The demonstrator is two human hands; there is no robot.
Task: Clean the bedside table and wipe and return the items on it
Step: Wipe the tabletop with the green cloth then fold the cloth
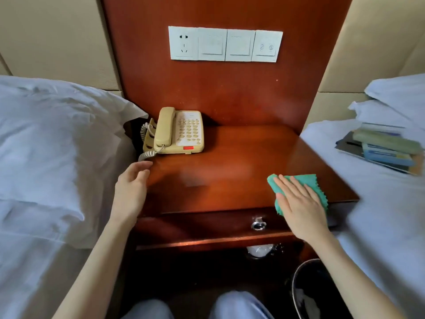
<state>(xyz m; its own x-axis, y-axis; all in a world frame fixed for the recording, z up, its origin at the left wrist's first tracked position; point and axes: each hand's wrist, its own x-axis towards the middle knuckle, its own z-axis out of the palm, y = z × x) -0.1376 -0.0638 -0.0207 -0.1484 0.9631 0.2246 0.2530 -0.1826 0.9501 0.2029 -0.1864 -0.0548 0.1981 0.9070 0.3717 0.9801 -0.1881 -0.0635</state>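
A red-brown wooden bedside table point(230, 162) stands between two beds. A beige corded telephone point(178, 132) sits at its back left, the coiled cord hanging off the left edge. My right hand point(299, 203) lies flat with straight fingers on a green cloth point(301, 180) at the table's front right corner. My left hand point(133, 187) rests with relaxed fingers at the table's front left edge, just below the cord, holding nothing. A stack of books and booklets point(381, 148) lies on the right bed.
White pillow and bed point(53, 139) press against the table on the left; the right bed point(391, 215) borders it. A wall panel with socket and switches point(225, 44) is above. A drawer with a metal ring pull point(258, 224) sits below the top. A dark bin point(317, 293) stands lower right.
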